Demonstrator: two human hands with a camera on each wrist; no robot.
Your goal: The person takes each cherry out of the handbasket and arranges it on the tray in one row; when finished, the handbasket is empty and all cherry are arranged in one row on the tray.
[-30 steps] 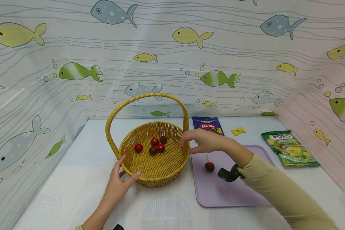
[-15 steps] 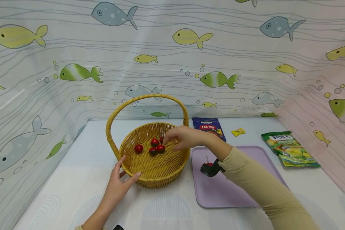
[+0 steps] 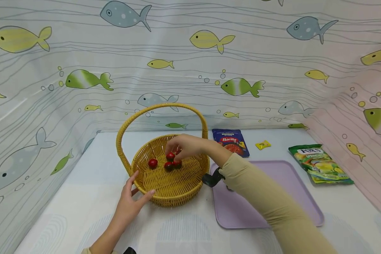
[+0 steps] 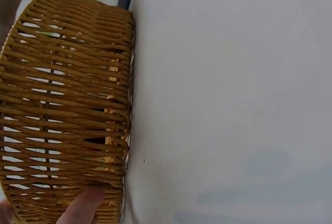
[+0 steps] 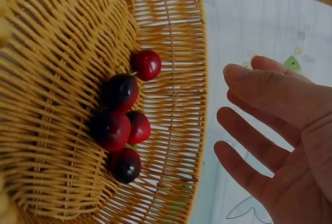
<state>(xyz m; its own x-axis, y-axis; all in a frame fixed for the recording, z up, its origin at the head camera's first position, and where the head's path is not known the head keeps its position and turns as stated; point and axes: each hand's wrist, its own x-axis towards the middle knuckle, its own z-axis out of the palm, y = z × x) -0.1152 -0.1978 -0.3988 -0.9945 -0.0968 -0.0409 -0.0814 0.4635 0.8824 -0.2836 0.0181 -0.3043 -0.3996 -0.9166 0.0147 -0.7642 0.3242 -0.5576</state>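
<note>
A yellow woven basket (image 3: 173, 201) with a tall handle stands on the table. Several dark red cherries lie inside: one cherry (image 3: 152, 163) to the left, the others bunched around a middle cherry (image 3: 168, 166). My left hand (image 3: 129, 204) rests spread against the basket's front left rim; its thumb (image 4: 83, 207) touches the woven wall in the left wrist view. Over the bunched cherries hovers my right hand (image 3: 190, 145), fingers loosely bent and partly covering the rearmost ones. In the right wrist view, nothing shows between its fingers (image 5: 251, 136).
A purple tray (image 3: 241, 222) lies right of the basket, partly under my right forearm. Behind it are a blue Barilla pouch (image 3: 230, 141) and a small yellow wrapped sweet (image 3: 262, 144). A green Fox's bag (image 3: 320, 164) lies farther right. Fish-patterned cloth encloses the back and sides.
My right hand has moved left from the basket's right rim to above the bunched cherries. Its forearm now covers the cherry on the tray. My left hand has stayed put.
</note>
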